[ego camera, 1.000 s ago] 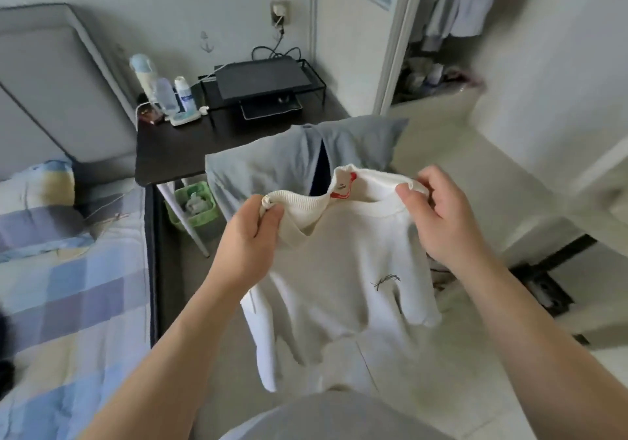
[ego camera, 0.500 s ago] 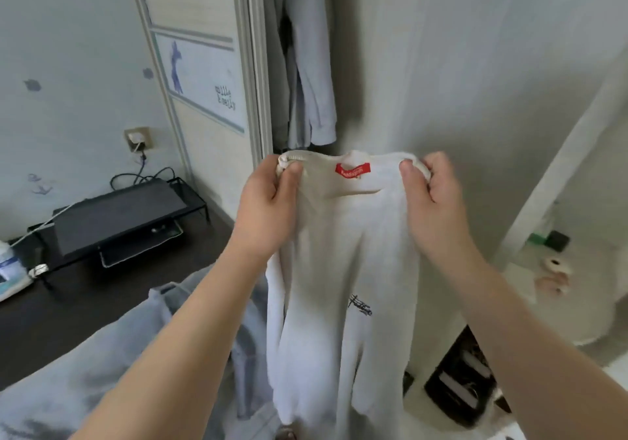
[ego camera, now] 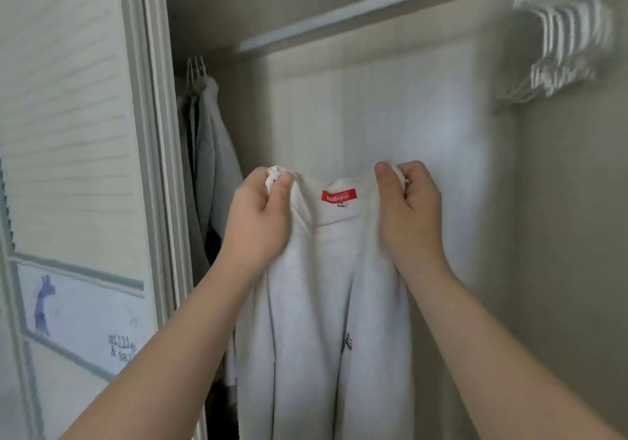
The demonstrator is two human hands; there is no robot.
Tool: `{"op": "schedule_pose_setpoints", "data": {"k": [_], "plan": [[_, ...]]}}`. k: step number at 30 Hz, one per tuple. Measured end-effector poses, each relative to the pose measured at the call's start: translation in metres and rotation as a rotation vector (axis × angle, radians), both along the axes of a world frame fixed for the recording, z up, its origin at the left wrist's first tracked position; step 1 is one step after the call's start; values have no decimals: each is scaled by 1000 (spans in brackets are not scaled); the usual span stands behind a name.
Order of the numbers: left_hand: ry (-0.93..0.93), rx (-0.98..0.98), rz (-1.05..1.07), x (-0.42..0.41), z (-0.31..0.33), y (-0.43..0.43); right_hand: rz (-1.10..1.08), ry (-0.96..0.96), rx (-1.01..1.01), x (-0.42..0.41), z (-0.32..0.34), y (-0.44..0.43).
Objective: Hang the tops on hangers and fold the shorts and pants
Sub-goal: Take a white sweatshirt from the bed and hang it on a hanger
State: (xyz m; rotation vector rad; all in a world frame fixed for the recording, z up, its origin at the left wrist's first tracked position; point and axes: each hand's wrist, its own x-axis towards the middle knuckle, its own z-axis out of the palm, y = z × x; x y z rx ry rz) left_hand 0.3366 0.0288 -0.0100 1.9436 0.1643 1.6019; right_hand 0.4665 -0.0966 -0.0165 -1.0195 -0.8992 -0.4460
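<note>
Left hand [ego camera: 260, 222] and right hand [ego camera: 409, 215] each grip one shoulder of the white top [ego camera: 319, 303], which hangs below empty white hangers [ego camera: 564, 48].

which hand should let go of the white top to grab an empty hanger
Probably the right hand. It and the left hand each hold the white top near the collar, but the empty white hangers hang at the upper right, on its side; the left is nearer the hung grey clothes.

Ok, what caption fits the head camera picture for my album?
Left hand and right hand grip a white top by its neck, facing white hangers.
</note>
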Motion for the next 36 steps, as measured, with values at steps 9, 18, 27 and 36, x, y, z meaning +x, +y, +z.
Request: {"op": "schedule_pose_setpoints", "data": {"k": [9, 18, 27, 36], "plan": [[-38, 274, 169, 60, 164, 57, -411, -302, -180, 62, 167, 28], [65, 247, 179, 125, 272, 54, -985, -408, -836, 88, 292, -3], [121, 153, 46, 165, 279, 23, -1598, -235, -1178, 89, 304, -81], [69, 149, 49, 152, 280, 28, -1742, -256, -1314, 120, 272, -95]]}}
